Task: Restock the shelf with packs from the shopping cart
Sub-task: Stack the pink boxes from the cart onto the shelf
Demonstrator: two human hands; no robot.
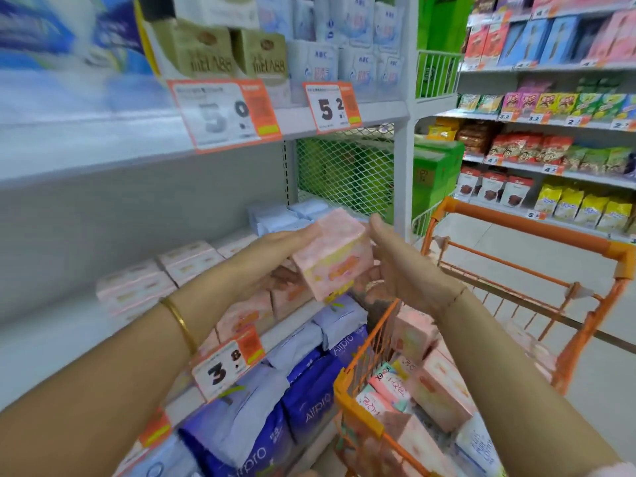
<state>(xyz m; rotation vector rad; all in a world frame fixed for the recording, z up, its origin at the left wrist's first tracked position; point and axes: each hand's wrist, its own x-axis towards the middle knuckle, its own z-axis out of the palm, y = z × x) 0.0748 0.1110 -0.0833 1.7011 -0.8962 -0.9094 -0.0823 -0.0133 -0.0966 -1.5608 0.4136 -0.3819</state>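
Over the cart [526, 223], my left hand [275, 256] grips a pack [334, 259]. My right hand [399, 273] touches its other side; fingers hidden, can't tell its grip. Shelf packs [186, 261] behind are blurred.

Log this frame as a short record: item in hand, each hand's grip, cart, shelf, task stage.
item: pink pack, held in the air between shelf and cart
left hand: grips the pack's left side, thumb underneath
right hand: fingers straight, palm at the pack's right side
shopping cart: orange, holds more packs
shelf: similar pink stock in rows
stage: pack not yet placed
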